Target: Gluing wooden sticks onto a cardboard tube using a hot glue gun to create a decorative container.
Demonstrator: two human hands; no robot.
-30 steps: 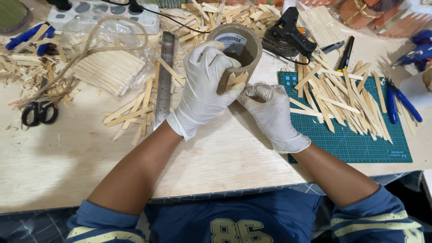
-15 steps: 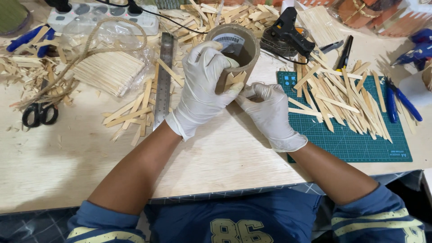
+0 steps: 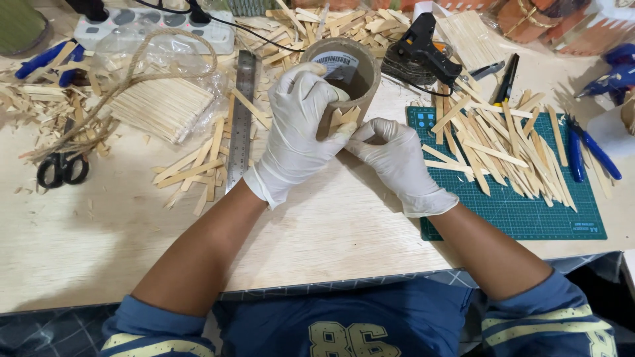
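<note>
Both of my hands wear white gloves. My left hand (image 3: 297, 125) wraps around a brown cardboard tube (image 3: 360, 63) that stands open end up on the wooden table (image 3: 331, 231). My right hand (image 3: 390, 155) pinches short wooden sticks (image 3: 344, 118) against the near side of the tube, fingers curled beside my left thumb. A paper label shows inside the tube.
A green cutting mat (image 3: 529, 211) with several cut wooden sticks (image 3: 503, 152) lies right. A black glue gun (image 3: 423, 46) sits behind it. A steel ruler (image 3: 241, 112), bagged sticks (image 3: 159, 106), black scissors (image 3: 59, 168), rope and a power strip (image 3: 152, 26) lie left. Blue pliers (image 3: 592, 149) rest far right.
</note>
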